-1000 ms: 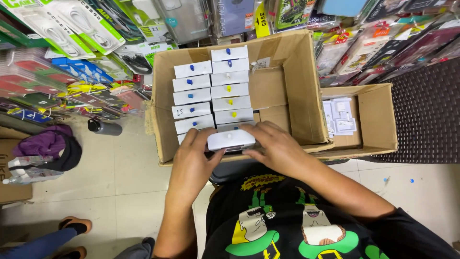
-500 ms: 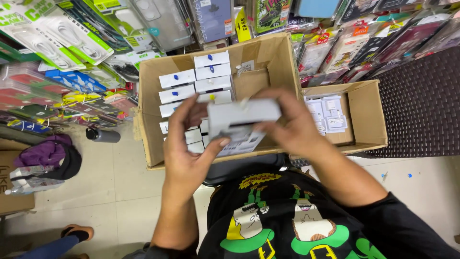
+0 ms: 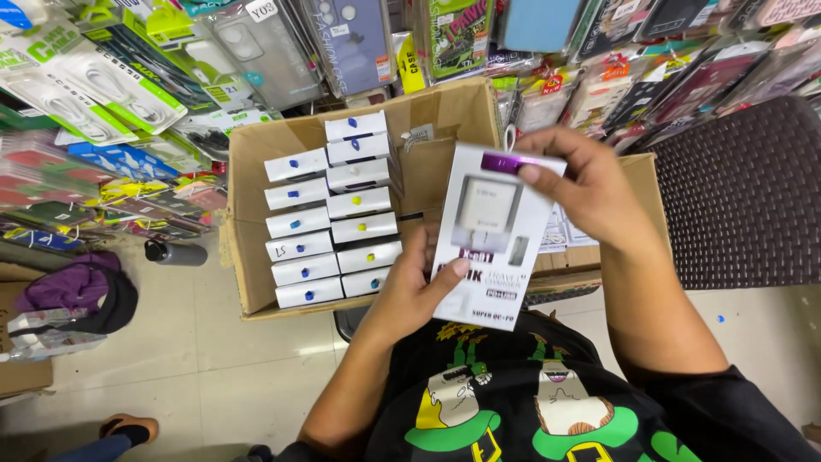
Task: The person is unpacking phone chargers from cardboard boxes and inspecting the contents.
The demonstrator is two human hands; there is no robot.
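Note:
I hold a white charger box (image 3: 496,235) with a purple top strip upright in front of me, its printed face toward me. My left hand (image 3: 416,287) grips its lower left edge, thumb across the front. My right hand (image 3: 586,188) grips its top right corner. Behind it sits a large open cardboard carton (image 3: 248,257) holding two rows of white boxes (image 3: 333,214) standing on edge, marked with blue or yellow dots.
A smaller cardboard box (image 3: 646,184) with white packets sits to the right, mostly hidden by my right hand. Packaged phone accessories (image 3: 128,94) hang and lie all around the back and left. A dark bottle (image 3: 175,252) and a purple bag (image 3: 73,287) lie on the tiled floor. Another person's foot (image 3: 124,425) shows at the bottom left.
The white box came up out of the carton's front row, was turned over in both hands, and now faces me upright. The view shifted slightly right.

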